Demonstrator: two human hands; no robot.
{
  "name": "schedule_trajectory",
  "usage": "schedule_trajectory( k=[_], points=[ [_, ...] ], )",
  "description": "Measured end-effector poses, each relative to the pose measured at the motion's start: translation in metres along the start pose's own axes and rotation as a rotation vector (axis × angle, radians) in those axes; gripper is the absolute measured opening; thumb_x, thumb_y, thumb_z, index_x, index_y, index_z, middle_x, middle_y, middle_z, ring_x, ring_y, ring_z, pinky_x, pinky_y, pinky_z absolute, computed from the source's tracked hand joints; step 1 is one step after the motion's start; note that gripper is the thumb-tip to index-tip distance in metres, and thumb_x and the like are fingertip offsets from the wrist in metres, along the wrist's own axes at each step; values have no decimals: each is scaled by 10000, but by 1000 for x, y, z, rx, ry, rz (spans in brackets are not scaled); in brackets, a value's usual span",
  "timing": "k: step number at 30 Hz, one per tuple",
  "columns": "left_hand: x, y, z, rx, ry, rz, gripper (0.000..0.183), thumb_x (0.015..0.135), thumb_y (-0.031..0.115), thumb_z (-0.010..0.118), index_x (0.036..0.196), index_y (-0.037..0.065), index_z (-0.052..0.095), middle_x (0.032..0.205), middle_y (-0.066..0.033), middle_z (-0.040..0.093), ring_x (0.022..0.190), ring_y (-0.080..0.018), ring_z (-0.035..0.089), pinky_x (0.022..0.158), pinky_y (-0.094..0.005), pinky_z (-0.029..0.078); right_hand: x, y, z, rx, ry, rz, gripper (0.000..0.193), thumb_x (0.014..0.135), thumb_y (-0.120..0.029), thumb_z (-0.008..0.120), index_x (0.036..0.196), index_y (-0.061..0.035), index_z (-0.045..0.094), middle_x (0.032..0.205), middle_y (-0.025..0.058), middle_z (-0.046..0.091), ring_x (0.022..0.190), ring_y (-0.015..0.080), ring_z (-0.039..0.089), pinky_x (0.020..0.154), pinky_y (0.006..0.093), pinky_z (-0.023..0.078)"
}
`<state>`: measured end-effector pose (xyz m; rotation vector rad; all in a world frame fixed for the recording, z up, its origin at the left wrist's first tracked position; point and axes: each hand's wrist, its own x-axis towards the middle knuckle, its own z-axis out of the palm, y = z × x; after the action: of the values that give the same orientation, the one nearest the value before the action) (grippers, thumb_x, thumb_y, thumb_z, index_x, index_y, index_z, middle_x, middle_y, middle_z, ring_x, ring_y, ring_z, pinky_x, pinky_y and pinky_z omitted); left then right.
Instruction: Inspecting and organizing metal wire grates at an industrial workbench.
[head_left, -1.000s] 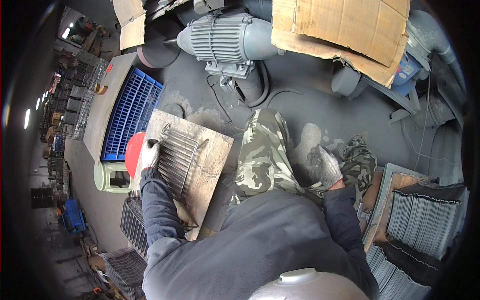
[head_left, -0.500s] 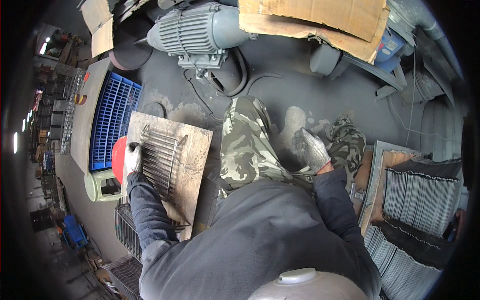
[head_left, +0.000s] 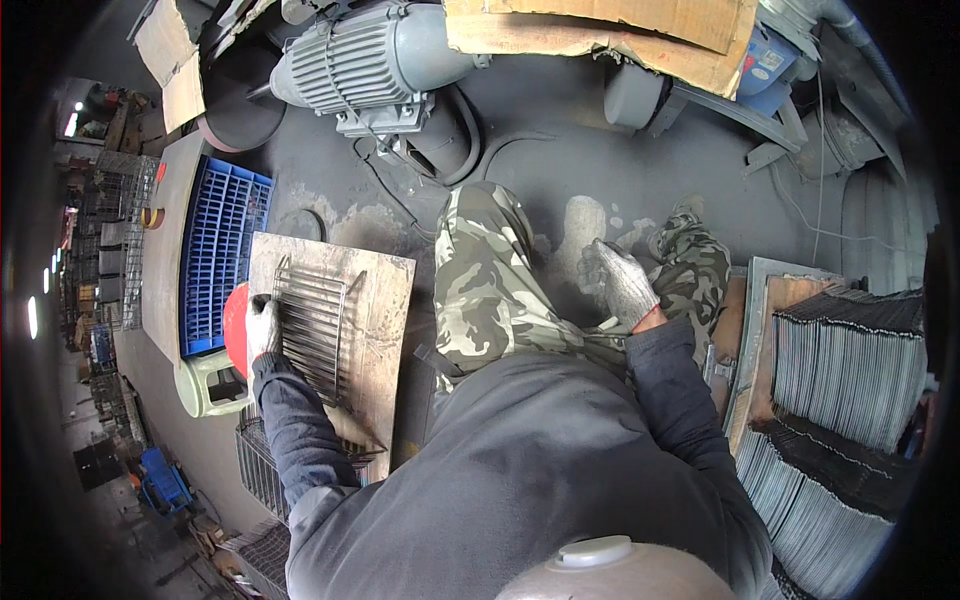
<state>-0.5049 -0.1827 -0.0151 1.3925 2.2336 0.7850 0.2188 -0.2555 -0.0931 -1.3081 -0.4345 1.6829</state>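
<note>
My left hand [head_left: 262, 326], in a pale work glove, grips the left edge of a wire rack [head_left: 312, 328] that lies flat on a worn wooden board [head_left: 385, 310]. My right hand [head_left: 622, 283], also gloved, hangs over the dark floor between my camouflage-trousered knees with its fingers apart and nothing in it. A red round object [head_left: 236, 325] sits just left of the left hand, partly hidden behind it.
A blue slatted crate [head_left: 222, 252] lies left of the board. A grey electric motor [head_left: 365, 65] stands at the top, cardboard [head_left: 620, 30] beside it. Stacks of wire racks [head_left: 850, 400] fill the right side. Wire baskets [head_left: 262, 470] sit below the board.
The view has shifted, so the board and rack sit lower left. My left hand stays on the rack's edge; my right hand has lifted slightly off the knee area.
</note>
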Motion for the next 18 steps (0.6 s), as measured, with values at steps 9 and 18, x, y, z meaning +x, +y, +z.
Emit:
schedule_trajectory(
  k=[9, 18],
  points=[
    [2, 7, 6, -26, -26, 9, 261, 918, 116, 634, 1136, -17, 689, 1031, -102, 710, 951, -205, 621, 906, -332, 502, 7, 16, -16, -208, -53, -240, 409, 1103, -333, 595, 1326, 3, 670, 1161, 133, 744, 1010, 241, 734, 887, 394, 599],
    [0, 3, 2, 3, 18, 26, 236, 936, 111, 614, 1127, 8, 707, 1002, -60, 711, 921, -177, 624, 868, -325, 503, -7, -8, 6, 10, -14, 1, 408, 1110, -324, 582, 1329, 9, 668, 1174, 135, 745, 1022, 254, 735, 888, 399, 598]
  ],
)
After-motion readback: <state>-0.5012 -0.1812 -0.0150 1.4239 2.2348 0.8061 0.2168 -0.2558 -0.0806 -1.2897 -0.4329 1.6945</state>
